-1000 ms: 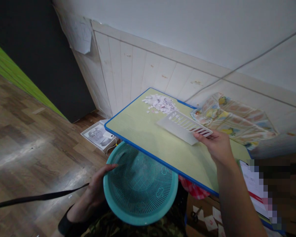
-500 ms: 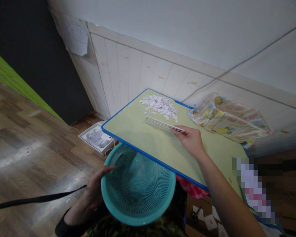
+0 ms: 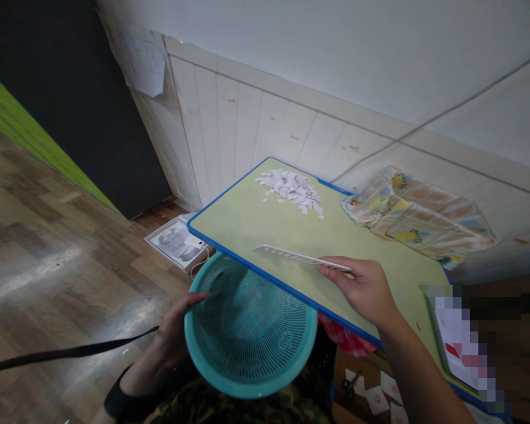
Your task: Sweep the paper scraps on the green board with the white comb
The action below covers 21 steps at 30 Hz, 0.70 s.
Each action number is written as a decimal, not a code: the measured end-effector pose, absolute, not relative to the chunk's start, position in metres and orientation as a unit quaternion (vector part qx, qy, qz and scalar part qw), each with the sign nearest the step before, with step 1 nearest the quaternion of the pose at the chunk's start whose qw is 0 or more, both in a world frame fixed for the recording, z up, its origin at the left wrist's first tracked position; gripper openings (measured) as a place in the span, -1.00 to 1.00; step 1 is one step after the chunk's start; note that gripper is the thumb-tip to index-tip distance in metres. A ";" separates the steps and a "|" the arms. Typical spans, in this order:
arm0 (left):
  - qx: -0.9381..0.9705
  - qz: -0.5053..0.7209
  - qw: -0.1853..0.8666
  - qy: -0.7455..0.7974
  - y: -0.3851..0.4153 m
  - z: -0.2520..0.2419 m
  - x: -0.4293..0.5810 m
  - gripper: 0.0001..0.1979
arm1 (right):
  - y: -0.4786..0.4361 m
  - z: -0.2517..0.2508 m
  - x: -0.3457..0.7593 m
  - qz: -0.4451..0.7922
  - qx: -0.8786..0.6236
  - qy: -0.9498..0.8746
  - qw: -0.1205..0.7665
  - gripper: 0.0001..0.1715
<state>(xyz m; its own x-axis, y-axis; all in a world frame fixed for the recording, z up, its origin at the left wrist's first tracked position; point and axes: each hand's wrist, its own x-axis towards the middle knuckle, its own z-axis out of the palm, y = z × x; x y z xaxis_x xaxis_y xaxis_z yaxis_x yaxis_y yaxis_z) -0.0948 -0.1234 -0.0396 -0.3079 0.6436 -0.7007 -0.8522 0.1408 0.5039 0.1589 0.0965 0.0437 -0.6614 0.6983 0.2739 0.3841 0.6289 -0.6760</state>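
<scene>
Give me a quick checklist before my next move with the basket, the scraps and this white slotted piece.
1. Left grip on the basket: ok, thumb over the rim; the other fingers are hidden.
2. Right grip on the slotted piece: ok, held by one end.
3. Basket below the table edge: ok, the edge hides part of its rim. Touching: cannot tell.
4. Scraps all in one pile: not ok, a few lie loose around it.
5. Cloth apart from the scraps: ok, bare table shows between them.
6. Slotted piece off the table: cannot tell from this angle.
</scene>
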 end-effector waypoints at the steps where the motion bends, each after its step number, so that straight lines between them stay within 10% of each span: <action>1: -0.103 0.648 0.581 0.482 -0.124 -0.041 -0.095 -0.76 | 0.093 0.045 0.161 0.293 -0.315 -0.864 0.262 -0.79; 21: -0.085 0.650 0.588 0.475 -0.126 -0.034 -0.090 -0.88 | 0.069 0.054 0.166 0.307 -0.301 -0.860 0.276 -0.84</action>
